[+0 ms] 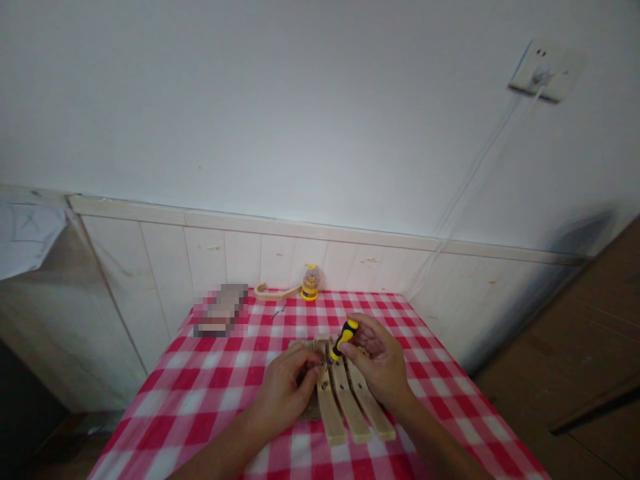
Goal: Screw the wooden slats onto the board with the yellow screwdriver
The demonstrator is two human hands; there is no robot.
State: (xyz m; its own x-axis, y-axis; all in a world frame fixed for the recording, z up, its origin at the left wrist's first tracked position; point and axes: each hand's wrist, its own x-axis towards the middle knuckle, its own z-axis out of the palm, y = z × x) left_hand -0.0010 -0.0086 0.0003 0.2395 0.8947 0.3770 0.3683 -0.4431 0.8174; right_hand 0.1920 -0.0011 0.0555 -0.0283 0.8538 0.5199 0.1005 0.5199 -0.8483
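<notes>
My right hand [379,360] is closed around a small screwdriver [344,338] with a black and yellow handle, its tip pointing down at a wooden assembly [345,400] of three fanned slats. My left hand [285,393] rests on the left side of that assembly, fingers curled and pinched near the screwdriver's tip. What the fingers pinch is too small to make out. The assembly lies on a table with a red and white checked cloth [200,387].
At the table's far edge lie a curved wooden piece [274,292], a yellow bit holder [310,285] and a blurred rectangular object [220,310]. A white wall with panelling stands behind. A socket [545,72] with a white cable is at upper right.
</notes>
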